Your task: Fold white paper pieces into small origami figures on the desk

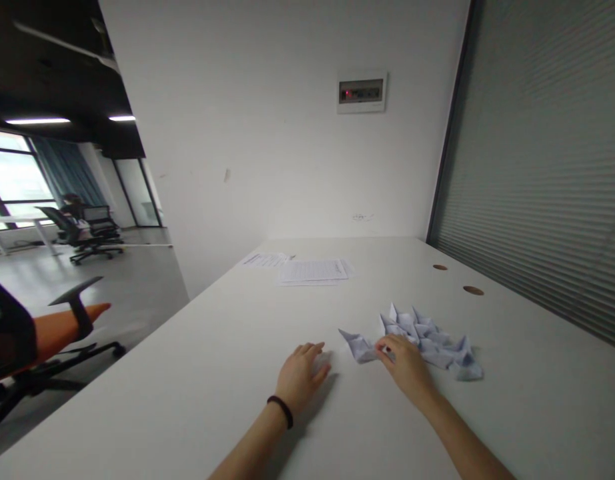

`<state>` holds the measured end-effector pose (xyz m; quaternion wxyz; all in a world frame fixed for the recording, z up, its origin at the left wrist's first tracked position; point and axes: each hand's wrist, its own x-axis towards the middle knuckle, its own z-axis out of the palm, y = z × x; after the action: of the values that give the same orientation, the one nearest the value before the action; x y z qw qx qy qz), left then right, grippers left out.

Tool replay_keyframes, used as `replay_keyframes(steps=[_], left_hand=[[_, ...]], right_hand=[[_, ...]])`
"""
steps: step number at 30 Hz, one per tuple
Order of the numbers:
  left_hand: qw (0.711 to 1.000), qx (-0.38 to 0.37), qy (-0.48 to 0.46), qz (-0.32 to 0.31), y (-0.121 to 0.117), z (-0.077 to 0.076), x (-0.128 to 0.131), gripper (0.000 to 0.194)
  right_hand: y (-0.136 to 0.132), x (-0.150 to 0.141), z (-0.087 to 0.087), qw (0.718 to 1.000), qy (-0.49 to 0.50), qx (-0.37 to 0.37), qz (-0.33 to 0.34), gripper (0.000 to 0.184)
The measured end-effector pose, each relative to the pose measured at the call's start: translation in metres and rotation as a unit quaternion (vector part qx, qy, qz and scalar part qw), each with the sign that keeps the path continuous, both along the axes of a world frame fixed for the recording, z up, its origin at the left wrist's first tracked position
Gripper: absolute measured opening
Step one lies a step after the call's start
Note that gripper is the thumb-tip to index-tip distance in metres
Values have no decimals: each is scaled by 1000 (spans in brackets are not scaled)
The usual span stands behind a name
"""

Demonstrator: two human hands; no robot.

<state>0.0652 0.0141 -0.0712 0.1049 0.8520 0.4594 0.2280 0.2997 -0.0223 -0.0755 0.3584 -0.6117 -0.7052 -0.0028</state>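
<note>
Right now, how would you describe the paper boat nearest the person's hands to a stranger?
On the long white table, find the heap of folded white paper boats. The nearest boat juts from its left end toward the left hand, touching the right hand.

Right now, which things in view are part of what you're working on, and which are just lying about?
Being worked with:
right hand, touching a folded paper boat
pile of folded paper boats, next to that hand
left hand, resting on the white desk

Just lying about:
printed paper sheets, farther along the desk
office chair, beside the desk
</note>
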Motion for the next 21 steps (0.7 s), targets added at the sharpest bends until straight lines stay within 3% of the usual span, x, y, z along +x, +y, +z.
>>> replay_keyframes(steps=[3, 6, 9, 14, 21], left_hand=[[999, 2, 5, -46, 0, -3, 2, 38], [994, -1, 21, -108, -4, -3, 6, 28], [989, 0, 24, -147, -9, -1, 10, 23], [990, -5, 21, -138, -12, -2, 13, 15], [991, -10, -23, -134, -12, -6, 17, 15]], right_hand=[[-7, -10, 7, 995, 42, -31, 82, 10], [-12, -19, 10, 986, 93, -71, 121, 9], [-15, -28, 8, 971, 160, -121, 131, 26], [-16, -41, 1, 970, 130, -140, 152, 4], [-13, -48, -3, 979, 106, -102, 145, 12]])
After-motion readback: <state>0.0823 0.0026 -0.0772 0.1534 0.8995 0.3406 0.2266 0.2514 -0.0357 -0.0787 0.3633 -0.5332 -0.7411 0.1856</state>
